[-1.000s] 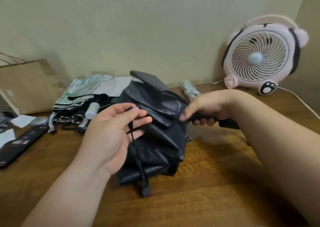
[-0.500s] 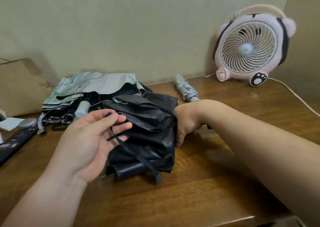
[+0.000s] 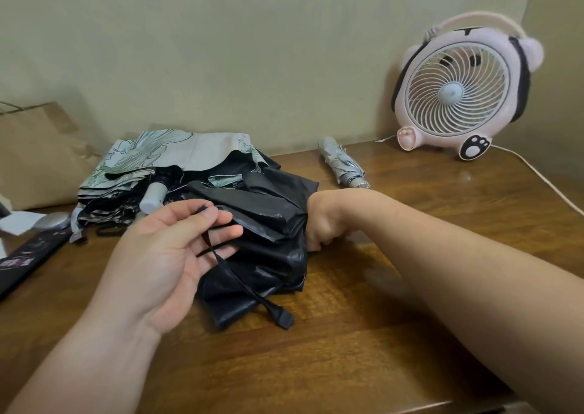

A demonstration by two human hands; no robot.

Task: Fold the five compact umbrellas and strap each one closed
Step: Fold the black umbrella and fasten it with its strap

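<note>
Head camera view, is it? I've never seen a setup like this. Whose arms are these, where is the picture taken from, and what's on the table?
No machine here: a person wears a camera on the head, looking down at their own arms. The left hand pinches the thin strap of a black umbrella; the right hand grips the umbrella's right-hand end. It lies crumpled on a wooden table. Behind it sit a pile of unfolded patterned umbrellas, one small rolled umbrella, a panda-shaped fan and a paper bag.
</note>
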